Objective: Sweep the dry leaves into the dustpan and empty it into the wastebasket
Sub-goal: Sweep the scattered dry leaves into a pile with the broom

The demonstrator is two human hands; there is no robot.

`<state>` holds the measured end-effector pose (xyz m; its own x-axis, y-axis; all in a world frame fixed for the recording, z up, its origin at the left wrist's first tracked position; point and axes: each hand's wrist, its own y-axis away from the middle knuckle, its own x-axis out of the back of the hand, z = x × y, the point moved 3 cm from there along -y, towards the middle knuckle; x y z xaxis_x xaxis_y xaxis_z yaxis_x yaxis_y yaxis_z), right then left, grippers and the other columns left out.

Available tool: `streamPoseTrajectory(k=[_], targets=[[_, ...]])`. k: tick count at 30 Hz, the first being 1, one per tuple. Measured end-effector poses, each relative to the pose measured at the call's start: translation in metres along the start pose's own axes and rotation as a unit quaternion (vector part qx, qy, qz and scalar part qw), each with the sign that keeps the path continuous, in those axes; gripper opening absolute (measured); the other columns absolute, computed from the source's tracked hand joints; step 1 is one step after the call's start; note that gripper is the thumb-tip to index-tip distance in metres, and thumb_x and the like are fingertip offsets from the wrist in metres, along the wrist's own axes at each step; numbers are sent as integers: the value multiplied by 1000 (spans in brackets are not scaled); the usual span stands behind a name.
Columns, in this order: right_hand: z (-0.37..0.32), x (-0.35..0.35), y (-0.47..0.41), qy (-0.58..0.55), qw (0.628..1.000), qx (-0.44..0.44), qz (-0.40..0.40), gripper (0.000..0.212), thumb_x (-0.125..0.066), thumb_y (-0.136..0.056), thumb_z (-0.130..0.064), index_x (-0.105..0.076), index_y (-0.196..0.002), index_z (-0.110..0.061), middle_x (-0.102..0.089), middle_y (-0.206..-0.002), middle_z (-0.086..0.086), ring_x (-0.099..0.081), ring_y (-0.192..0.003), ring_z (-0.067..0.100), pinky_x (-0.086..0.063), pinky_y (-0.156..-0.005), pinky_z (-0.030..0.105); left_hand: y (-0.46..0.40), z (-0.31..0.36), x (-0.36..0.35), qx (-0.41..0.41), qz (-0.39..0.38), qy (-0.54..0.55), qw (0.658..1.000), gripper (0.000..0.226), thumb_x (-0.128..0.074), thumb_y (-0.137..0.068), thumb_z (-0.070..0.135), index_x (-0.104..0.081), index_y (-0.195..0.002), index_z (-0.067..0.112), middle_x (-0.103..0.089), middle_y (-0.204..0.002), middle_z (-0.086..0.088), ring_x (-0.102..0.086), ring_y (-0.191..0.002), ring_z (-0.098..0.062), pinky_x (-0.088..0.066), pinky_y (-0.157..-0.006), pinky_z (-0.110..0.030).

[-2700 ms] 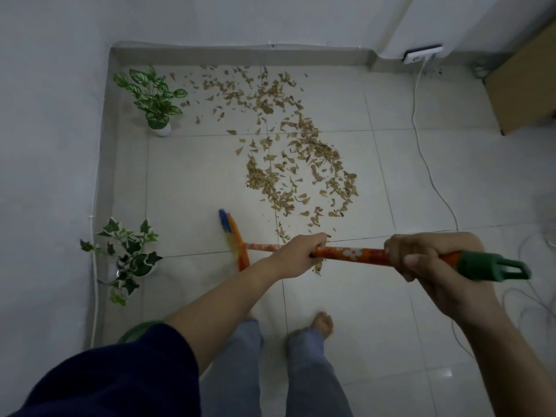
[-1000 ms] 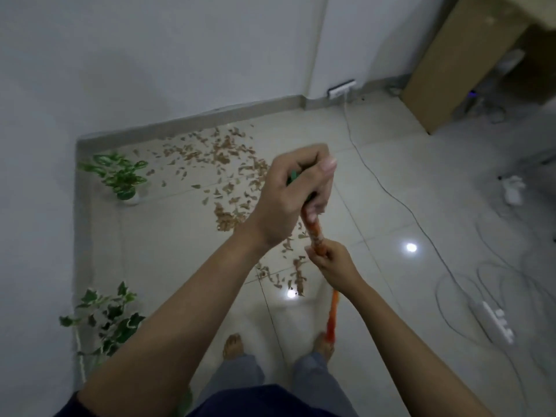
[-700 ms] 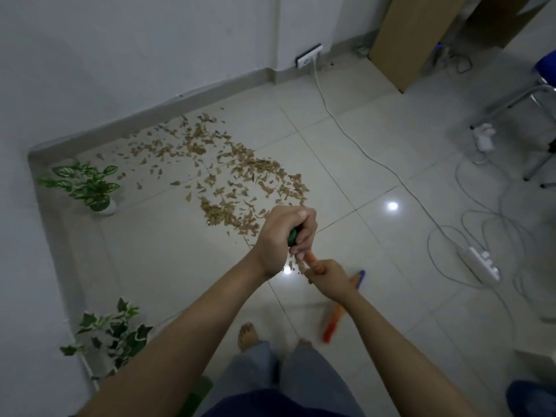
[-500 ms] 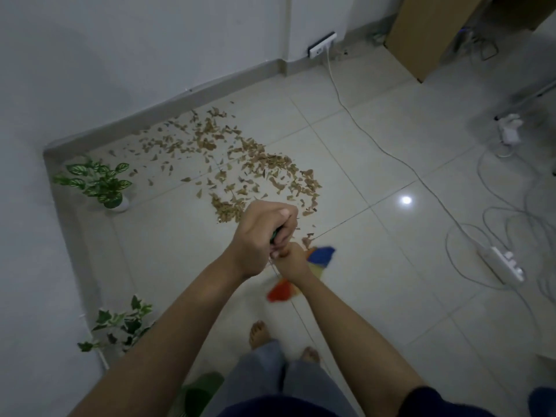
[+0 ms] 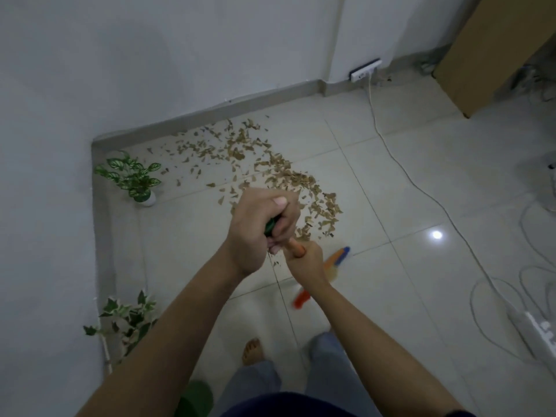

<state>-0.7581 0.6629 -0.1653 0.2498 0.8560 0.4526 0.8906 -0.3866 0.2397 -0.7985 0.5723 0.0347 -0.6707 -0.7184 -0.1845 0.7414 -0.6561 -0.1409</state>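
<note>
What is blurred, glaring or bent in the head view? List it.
Head view: dim, flat indoor light; the broom head is smeared by motion blur while the dry leaves stay fairly sharp; a small bright glare spot reflects off the glossy floor tiles; the wide-angle lens bows the baseboard and wall edges; both hands, left hand and right hand, look reasonably crisp.

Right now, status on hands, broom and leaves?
Left hand and right hand grip broom handle. Broom head right of dry leaves. White cable beyond.
</note>
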Motion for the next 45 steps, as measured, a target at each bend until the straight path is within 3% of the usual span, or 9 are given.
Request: streamPoseTrajectory(k=[2,5,8,13,20,30,35,40,45], targets=[[17,-8,-12,-4,998,-3,-56,50,-56,-80,-9,-26,-43,-26,-30,-40,-8,-39,-38,3,-25,-39,15,-3,-11,-16,14,28,-37,999,29,-35,-81,21,-40,-53,18,-32,-40,8,-24,-32,-14,-16,-36,-26],[18,-9,-29,-24,994,-5,-111,37,-52,-81,-21,-36,-48,-18,-42,-46,10,-43,-46,20,-38,-44,40,-15,-12,-41,12,60,-96,993,29,-35,-80,21,-40,-51,19,-31,-40,10,-26,-34,-8,-19,-39,-21],[-14,23,-37,-39,990,37,-128,45,-56,-79,-13,-32,-44,-28,-36,-41,-11,-34,-41,3,-29,-46,27,-35,6,-54,-25,64,-83,994,36,-32,-82,20,-38,-48,12,-31,-41,10,-24,-31,-16,-19,-34,-28],[-19,103,-41,37,991,57,-116,45,-57,-79,-7,-35,-41,-20,-36,-41,-6,-31,-38,4,-24,-39,17,-71,27,-80,-103,48,-6,993,35,-30,-83,19,-45,-52,18,-37,-41,16,-24,-29,-15,-17,-34,-27],[72,195,-75,170,978,-25,-117,43,-59,-82,-16,-37,-45,-16,-40,-45,-2,-35,-42,8,-28,-44,22,-98,-61,-132,-32,65,12,997,34,-33,-83,21,-41,-51,13,-31,-39,0,-28,-33,-14,-25,-38,-20],[60,105,-147,162,955,5,-249,40,-54,-84,-9,-37,-48,-17,-47,-59,14,-41,-57,22,-33,-54,31,-108,-91,-85,-8,209,-53,976,29,-34,-80,24,-39,-52,18,-35,-42,7,-30,-36,-14,-24,-39,-24],[-10,59,-179,134,943,88,-293,48,-58,-78,-8,-33,-40,-22,-40,-40,-5,-36,-41,11,-29,-46,26,-124,-46,-28,-65,239,-96,964,37,-30,-83,21,-40,-49,12,-37,-43,11,-29,-34,-15,-23,-38,-26],[-34,90,-197,140,951,110,-253,41,-62,-81,-19,-40,-45,-17,-46,-47,7,-41,-45,18,-32,-47,29,-150,-10,-15,-141,212,-50,966,34,-26,-83,19,-46,-55,21,-43,-47,21,-30,-33,-9,-24,-38,-29],[4,142,-241,257,928,83,-256,48,-61,-84,-21,-35,-43,-20,-38,-43,-3,-33,-39,8,-28,-45,24,-182,-61,-27,-67,216,-26,974,35,-29,-84,21,-42,-52,16,-38,-44,2,-34,-37,-14,-28,-41,-25]])
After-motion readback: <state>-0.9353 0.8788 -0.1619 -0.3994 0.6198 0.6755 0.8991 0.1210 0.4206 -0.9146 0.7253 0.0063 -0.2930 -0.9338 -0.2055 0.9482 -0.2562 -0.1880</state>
